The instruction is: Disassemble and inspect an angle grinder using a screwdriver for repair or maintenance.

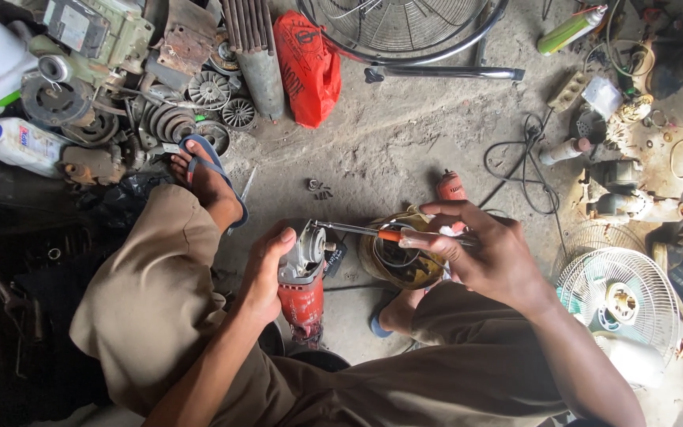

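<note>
My left hand (264,273) grips a red angle grinder (302,289) with a grey metal head, held upright between my knees. My right hand (476,253) holds a screwdriver (373,232) with an orange and clear handle, its thin shaft lying level with the tip at the grinder's grey head. Under my right hand lies a dark round dish (393,257) with a yellowish rim and wires inside. A red tool handle (450,187) lies just beyond my right fingers.
Small screws (319,190) lie on the concrete floor ahead. Piled motor parts and pulleys (175,111) sit at the far left near my sandalled foot (209,180). A red bag (308,67), a fan guard (393,24), a white fan (618,296) and cables (527,162) surround me.
</note>
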